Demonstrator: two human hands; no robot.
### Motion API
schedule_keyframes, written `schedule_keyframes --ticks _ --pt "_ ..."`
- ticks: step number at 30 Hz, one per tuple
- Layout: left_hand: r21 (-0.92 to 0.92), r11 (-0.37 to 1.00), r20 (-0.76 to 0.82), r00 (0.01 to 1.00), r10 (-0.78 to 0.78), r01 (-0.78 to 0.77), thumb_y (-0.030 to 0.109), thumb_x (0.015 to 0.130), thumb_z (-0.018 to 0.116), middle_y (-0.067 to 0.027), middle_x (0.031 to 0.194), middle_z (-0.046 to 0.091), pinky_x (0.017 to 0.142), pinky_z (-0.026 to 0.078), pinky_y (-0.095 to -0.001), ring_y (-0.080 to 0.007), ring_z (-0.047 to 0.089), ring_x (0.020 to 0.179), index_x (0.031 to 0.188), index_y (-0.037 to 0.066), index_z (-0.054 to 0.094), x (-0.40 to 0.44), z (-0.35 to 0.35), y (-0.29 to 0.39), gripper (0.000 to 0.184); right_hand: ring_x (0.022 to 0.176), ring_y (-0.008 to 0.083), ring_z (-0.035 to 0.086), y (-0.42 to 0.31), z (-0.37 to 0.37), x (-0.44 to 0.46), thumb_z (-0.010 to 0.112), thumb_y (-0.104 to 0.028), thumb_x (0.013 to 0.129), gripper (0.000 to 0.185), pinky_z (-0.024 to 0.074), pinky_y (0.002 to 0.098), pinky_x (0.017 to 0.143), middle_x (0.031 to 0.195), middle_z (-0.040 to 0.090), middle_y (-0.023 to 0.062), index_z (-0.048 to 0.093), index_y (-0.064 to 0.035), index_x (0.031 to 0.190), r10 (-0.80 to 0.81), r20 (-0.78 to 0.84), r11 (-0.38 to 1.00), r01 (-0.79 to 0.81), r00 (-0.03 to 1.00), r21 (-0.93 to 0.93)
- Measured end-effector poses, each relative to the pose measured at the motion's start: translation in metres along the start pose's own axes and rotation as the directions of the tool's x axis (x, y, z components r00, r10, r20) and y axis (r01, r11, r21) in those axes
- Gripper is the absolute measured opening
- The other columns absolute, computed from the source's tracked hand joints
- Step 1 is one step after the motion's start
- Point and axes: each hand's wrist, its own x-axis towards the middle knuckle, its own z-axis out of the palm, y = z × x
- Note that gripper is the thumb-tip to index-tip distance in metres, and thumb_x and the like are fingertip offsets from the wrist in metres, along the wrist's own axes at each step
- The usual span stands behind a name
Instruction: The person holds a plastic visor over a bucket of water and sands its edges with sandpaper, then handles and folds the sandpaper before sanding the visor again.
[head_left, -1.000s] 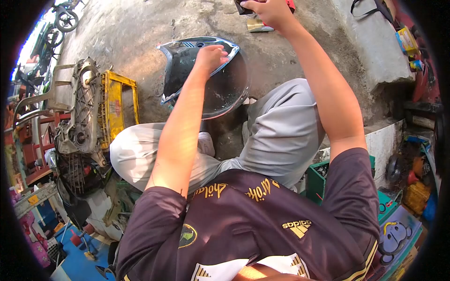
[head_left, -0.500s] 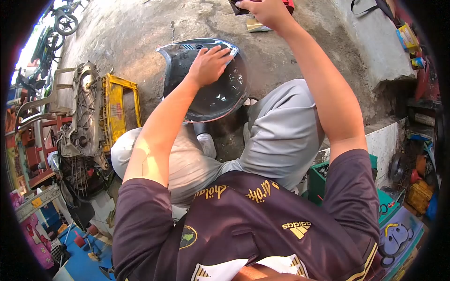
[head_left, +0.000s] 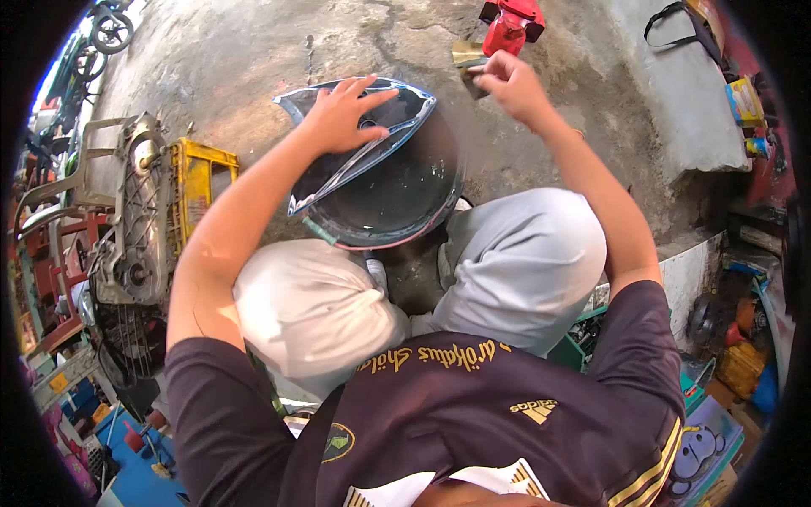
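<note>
A glossy dark panel (head_left: 404, 127) with blue and silver edges lies tilted across a round black basin (head_left: 397, 203) between my feet. It looks like a motorcycle body panel. Spread over its upper part is my left hand (head_left: 346, 118), with the fingers apart. Up and to the right, above the concrete, my right hand (head_left: 517, 89) has its fingers closed on a small dark flat piece (head_left: 475, 83). Just beyond that hand lie a brownish-gold sheet (head_left: 467, 53) and a red and black object (head_left: 511, 25), whose kind I cannot make out.
On the left, a yellow crate (head_left: 196, 186) stands by a metal engine casing (head_left: 139, 220). A low concrete step (head_left: 629, 84) runs along the right. A green bin (head_left: 585, 334) sits by my right thigh. Wheels (head_left: 111, 32) show at far left.
My right hand has moved down and left from beside the red object. The panel has turned, so its lower edge now slants across the basin. My left hand has shifted left on it.
</note>
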Motion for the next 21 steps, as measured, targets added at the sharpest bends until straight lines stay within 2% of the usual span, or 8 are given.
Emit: schedule_keyframes --ticks 1,5,7,8,13,17,19,21 --pt "0.012 0.998 0.066 0.996 -0.062 0.062 0.068 0.095 0.073 -0.0141 0.178 0.038 0.120 0.035 -0.0762 -0.0465 0.039 0.160 0.168 0.044 0.047 -0.005 0.008 0.006 0.081 0.097 0.0185 0.075 0.004 0.013 -0.003 0.078 -0.016 0.095 0.019 0.0594 0.0377 0.092 0.103 0.082 0.0078 0.069 -0.0021 0.104 -0.042 0.003 0.995 0.041 0.999 0.091" --pt "0.123 0.989 0.000 0.996 -0.089 0.088 0.075 0.092 0.072 -0.0120 0.180 0.035 0.120 0.030 -0.0801 -0.0447 0.033 0.164 0.167 0.049 0.047 -0.014 0.029 0.020 0.083 0.105 0.0272 0.075 0.011 0.059 -0.017 0.079 -0.014 0.093 0.022 0.0592 0.0415 0.100 0.116 0.082 0.0114 0.070 -0.0027 0.110 -0.102 0.046 0.994 0.100 0.994 0.048" --pt "0.114 0.990 -0.098 0.993 -0.066 0.077 0.078 0.090 0.072 -0.0116 0.178 0.039 0.118 0.031 -0.0828 -0.0455 0.037 0.161 0.165 0.053 0.047 -0.016 0.033 0.019 0.083 0.122 0.0352 0.070 0.031 0.079 -0.016 0.079 -0.011 0.091 0.027 0.0563 0.0452 0.107 0.126 0.078 0.0135 0.071 -0.0037 0.115 -0.457 0.039 0.877 0.457 0.889 -0.149" --pt "0.114 0.990 -0.111 0.991 -0.069 0.082 0.078 0.089 0.073 -0.0107 0.177 0.040 0.119 0.032 -0.0816 -0.0451 0.038 0.161 0.164 0.053 0.047 -0.016 0.034 0.019 0.083 0.131 0.0366 0.064 0.040 0.083 -0.017 0.084 -0.013 0.089 0.034 0.0543 0.0471 0.110 0.135 0.074 0.0140 0.072 -0.0055 0.120 -0.497 0.091 0.835 0.504 0.863 -0.221" --pt "0.094 0.986 -0.045 0.990 -0.135 0.139 0.077 0.088 0.074 -0.0072 0.180 0.037 0.124 0.029 -0.0770 -0.0414 0.035 0.163 0.164 0.053 0.050 -0.015 0.027 0.025 0.083 0.129 0.0376 0.065 0.024 0.093 -0.029 0.091 -0.021 0.085 0.044 0.0550 0.0479 0.108 0.134 0.072 0.0124 0.075 -0.0067 0.124 -0.515 0.031 0.826 0.506 0.856 -0.249" --pt "0.101 0.987 -0.052 0.992 -0.117 0.122 0.078 0.088 0.073 -0.0079 0.179 0.037 0.123 0.029 -0.0768 -0.0415 0.035 0.163 0.164 0.052 0.050 -0.015 0.027 0.022 0.084 0.122 0.0375 0.068 0.033 0.090 -0.028 0.088 -0.010 0.086 0.041 0.0584 0.0452 0.103 0.130 0.072 0.0110 0.076 -0.0082 0.125 -0.451 0.034 0.851 0.442 0.892 -0.283" --pt "0.104 0.987 -0.056 0.991 -0.118 0.124 0.079 0.088 0.072 -0.0081 0.179 0.037 0.123 0.029 -0.0766 -0.0417 0.036 0.163 0.164 0.052 0.050 -0.015 0.029 0.023 0.084 0.122 0.0371 0.068 0.031 0.085 -0.026 0.087 -0.008 0.084 0.042 0.0589 0.0453 0.101 0.130 0.073 0.0114 0.076 -0.0086 0.125 -0.575 0.155 0.742 0.592 0.803 -0.314" --pt "0.097 0.988 -0.068 0.991 -0.111 0.118 0.079 0.088 0.072 -0.0088 0.178 0.038 0.122 0.030 -0.0761 -0.0422 0.036 0.162 0.164 0.051 0.050 -0.015 0.029 0.023 0.084 0.122 0.0374 0.069 0.033 0.081 -0.022 0.086 -0.005 0.083 0.044 0.0585 0.0460 0.102 0.129 0.073 0.0120 0.076 -0.0073 0.125 -0.570 0.145 0.746 0.583 0.809 -0.323"
